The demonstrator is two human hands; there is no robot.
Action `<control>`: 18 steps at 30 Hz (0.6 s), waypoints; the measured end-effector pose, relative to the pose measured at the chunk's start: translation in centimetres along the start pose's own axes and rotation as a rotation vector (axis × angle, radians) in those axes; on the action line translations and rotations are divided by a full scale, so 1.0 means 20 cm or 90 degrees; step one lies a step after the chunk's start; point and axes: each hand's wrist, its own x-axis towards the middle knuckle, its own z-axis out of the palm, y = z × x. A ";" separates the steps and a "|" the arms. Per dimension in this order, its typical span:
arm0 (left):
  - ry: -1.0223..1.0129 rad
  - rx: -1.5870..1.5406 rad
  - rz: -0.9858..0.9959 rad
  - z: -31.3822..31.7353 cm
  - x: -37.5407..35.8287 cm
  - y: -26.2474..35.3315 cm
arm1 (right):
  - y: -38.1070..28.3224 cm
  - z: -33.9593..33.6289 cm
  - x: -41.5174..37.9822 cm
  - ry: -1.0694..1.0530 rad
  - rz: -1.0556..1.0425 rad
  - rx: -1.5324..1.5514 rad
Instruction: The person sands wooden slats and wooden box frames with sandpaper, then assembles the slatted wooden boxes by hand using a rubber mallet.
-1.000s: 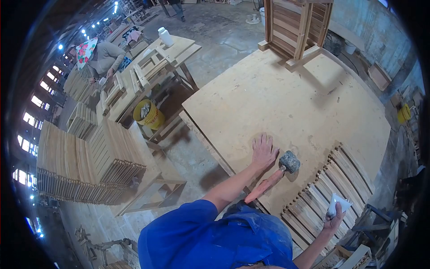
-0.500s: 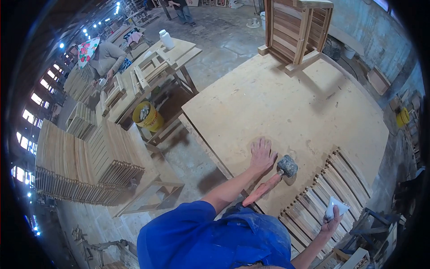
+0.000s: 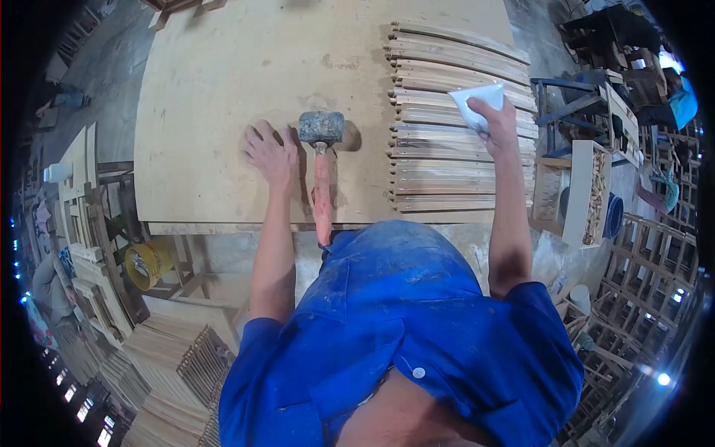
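Note:
My left hand point(image 3: 271, 155) lies flat on the wooden worktable point(image 3: 216, 89) with its fingers spread. Just right of it rests a mallet point(image 3: 322, 128) with a dark, worn head; its red handle points toward my body and reaches the table's front edge. My right hand point(image 3: 500, 132) grips a small clear plastic bag point(image 3: 477, 98) filled with something white. That bag is over the right part of a row of thin wooden slats point(image 3: 432, 134), laid side by side with their tenoned left ends lined up.
Left of the table are a yellow bucket point(image 3: 141, 267), stacked wooden slat panels point(image 3: 164, 354) and a bench with a white bottle point(image 3: 57, 173). A wooden box of small wood pieces point(image 3: 596, 195) and a blue bucket point(image 3: 614, 216) stand at right. Other people are at both sides.
The view has swung to the right and down over the table. My left hand stays flat beside the mallet, and my right hand still holds the bag above the slats.

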 end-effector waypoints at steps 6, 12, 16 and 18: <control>-0.002 -0.014 -0.006 -0.01 0.00 -0.01 | 0.09 0.29 0.12 -0.058 -0.032 -0.142; 0.006 -0.013 0.005 0.00 -0.01 -0.02 | 0.23 0.37 0.27 -0.088 -0.099 -0.276; 0.012 -0.010 0.003 0.00 -0.01 -0.02 | 0.25 0.30 0.29 -0.075 -0.097 -0.314; 0.013 -0.014 0.005 -0.01 -0.01 0.00 | 0.25 0.21 0.29 -0.049 -0.101 -0.340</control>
